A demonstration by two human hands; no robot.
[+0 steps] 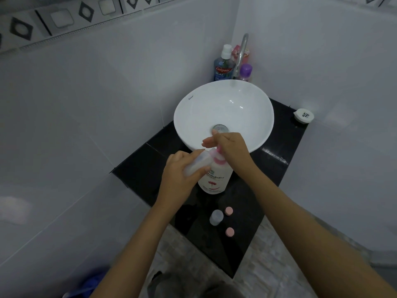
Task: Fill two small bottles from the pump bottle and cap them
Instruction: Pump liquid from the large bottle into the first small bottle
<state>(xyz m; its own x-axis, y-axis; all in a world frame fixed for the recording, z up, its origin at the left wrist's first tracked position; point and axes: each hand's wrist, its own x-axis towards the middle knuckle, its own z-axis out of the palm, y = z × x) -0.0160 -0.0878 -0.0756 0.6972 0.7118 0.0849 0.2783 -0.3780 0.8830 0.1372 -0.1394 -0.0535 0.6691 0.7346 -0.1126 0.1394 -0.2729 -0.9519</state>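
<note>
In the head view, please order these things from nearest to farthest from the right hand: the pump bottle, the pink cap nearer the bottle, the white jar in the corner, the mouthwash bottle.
Measured from the right hand:
1. Pump bottle, directly under the hand.
2. Pink cap, on the black counter toward the person.
3. Mouthwash bottle behind the sink and white jar at the right corner: too close to rank.

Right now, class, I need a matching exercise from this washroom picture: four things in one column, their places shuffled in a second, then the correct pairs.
Things
1. small bottle
2. pump bottle
3. pink caps
4. mouthwash bottle

Places
A. behind the basin, beside the tap
B. loose on the black counter, near its front edge
C. held tilted in the left hand
D. standing on the counter, under the right hand

Pairs: 1-C, 2-D, 3-B, 4-A
</note>
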